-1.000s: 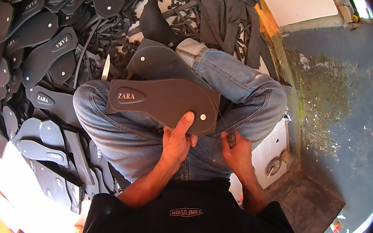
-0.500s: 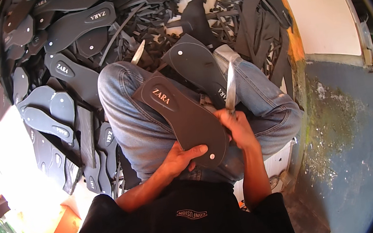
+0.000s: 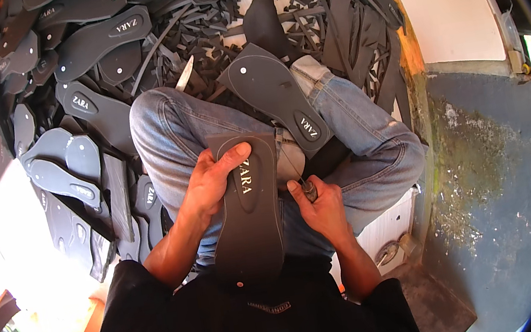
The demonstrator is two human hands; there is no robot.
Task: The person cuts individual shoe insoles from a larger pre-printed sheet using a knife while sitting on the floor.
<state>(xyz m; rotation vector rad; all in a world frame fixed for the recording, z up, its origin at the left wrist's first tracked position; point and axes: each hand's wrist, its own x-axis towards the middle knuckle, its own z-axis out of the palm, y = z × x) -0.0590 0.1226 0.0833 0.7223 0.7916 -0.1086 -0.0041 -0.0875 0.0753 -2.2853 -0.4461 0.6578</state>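
My left hand [image 3: 216,176] grips the upper end of a black foam sandal sole [image 3: 244,230], its thumb pressed on the face beside the pale lettering. The sole stands lengthwise over my lap, its lower end against my dark shirt, and an uncut square edge shows at its top. In my right hand [image 3: 322,209] is a knife [image 3: 310,190] held by the handle. Its thin blade, seen nearly edge-on, points up by the sole's right upper edge; I cannot tell if they touch. A second black sole [image 3: 272,93] rests across my legs just beyond.
Many finished-looking black soles [image 3: 102,43] are heaped at the left and far left. Dark offcut strips [image 3: 206,35] cover the floor ahead of my legs. A pale pointed blade [image 3: 185,74] sticks up beyond my left knee. A stained blue-grey wall [image 3: 494,154] stands at the right.
The sole has swung upright and nearer my body. My left hand has shifted from its lower end to its lettered upper end. The knife has come down and tilted leftward toward the sole's edge.
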